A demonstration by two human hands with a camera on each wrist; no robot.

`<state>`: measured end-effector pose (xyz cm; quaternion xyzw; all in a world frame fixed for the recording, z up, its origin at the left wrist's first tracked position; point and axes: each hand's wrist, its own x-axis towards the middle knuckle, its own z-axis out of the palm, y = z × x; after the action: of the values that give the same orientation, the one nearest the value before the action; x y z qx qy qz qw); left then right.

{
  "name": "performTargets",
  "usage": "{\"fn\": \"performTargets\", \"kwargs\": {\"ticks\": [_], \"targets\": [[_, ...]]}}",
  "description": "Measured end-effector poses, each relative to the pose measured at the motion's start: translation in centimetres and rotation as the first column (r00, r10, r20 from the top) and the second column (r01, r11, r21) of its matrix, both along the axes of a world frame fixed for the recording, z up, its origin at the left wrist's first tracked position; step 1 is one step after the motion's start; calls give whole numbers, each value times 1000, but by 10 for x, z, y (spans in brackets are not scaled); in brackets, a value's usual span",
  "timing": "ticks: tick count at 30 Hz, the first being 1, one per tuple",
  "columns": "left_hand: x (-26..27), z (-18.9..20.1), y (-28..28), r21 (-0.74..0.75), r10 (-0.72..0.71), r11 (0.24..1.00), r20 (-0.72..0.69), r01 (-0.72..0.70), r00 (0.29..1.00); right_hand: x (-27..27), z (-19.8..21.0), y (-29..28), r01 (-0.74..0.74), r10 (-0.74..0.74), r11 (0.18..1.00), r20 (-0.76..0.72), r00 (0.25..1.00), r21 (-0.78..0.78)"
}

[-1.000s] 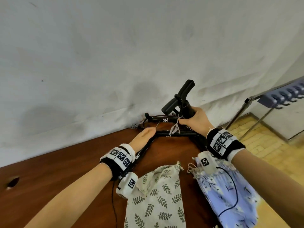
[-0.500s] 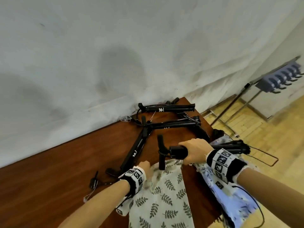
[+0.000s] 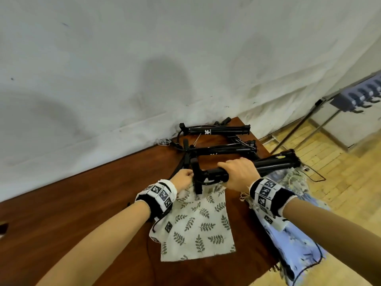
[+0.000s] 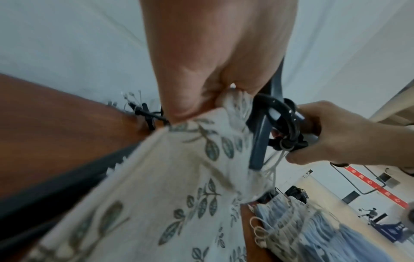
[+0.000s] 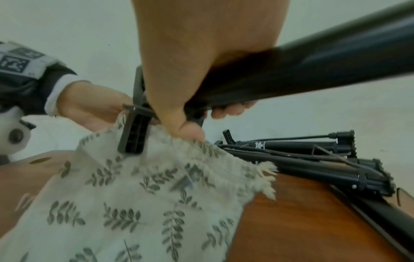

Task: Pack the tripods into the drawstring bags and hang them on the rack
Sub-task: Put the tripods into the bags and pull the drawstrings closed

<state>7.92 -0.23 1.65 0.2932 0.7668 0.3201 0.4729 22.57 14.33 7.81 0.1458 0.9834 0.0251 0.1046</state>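
Note:
My right hand point(image 3: 237, 174) grips a folded black tripod point(image 3: 274, 164) near its head and holds it level above the table; its handle point(image 3: 196, 178) hangs down over the mouth of a white leaf-print drawstring bag point(image 3: 198, 219). My left hand point(image 3: 182, 178) pinches the bag's top edge point(image 4: 230, 101) beside that handle. In the right wrist view the tripod point(image 5: 313, 70) crosses above the bag point(image 5: 134, 195), and the handle point(image 5: 134, 134) touches the rim. More folded tripods point(image 3: 216, 131) lie at the table's far end by the wall.
A blue floral drawstring bag point(image 3: 292, 240) hangs over the brown table's point(image 3: 72, 203) right edge. A metal rack with blue hooks point(image 3: 360, 96) stands at the far right over a wooden floor. A white wall runs close behind the table.
My right hand lifted one tripod off the pile and brought it back over the leaf bag. My left hand left the pile and took hold of the bag's top edge.

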Motion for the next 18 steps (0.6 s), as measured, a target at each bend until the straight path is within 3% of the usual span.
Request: {"fn": "performTargets", "kwargs": {"ticks": [4, 7, 9, 11, 12, 14, 16, 18], "targets": [[-13, 36, -2, 94, -10, 995, -96, 19, 995, 4, 17, 11, 60, -51, 998, -240, 969, 33], [-18, 70, -2, 67, -62, 995, -139, 72, 988, 10, 30, 14, 104, -87, 994, -376, 923, 25], [-19, 88, -3, 15, -85, 996, -152, 88, 985, 15, 41, 17, 152, -173, 985, -472, 864, -82], [-17, 104, -3, -12, -97, 995, -156, 97, 983, 16, 50, 20, 204, -331, 936, -512, 792, -288], [-15, 111, -3, -4, -89, 996, -167, 89, 982, 16, 57, 22, 206, -422, 872, -466, 778, -445], [-11, 122, 0, 32, -12, 999, -147, 17, 989, 12, 68, 25, 130, -509, 634, -285, 812, -763], [-7, 134, 2, 77, 71, 995, -145, -60, 987, 11, 74, 22, 79, -451, 434, -141, 882, -897], [-7, 137, 6, 127, 79, 990, -182, -56, 980, 12, 76, 14, 99, -322, 336, -15, 946, -936]]}}
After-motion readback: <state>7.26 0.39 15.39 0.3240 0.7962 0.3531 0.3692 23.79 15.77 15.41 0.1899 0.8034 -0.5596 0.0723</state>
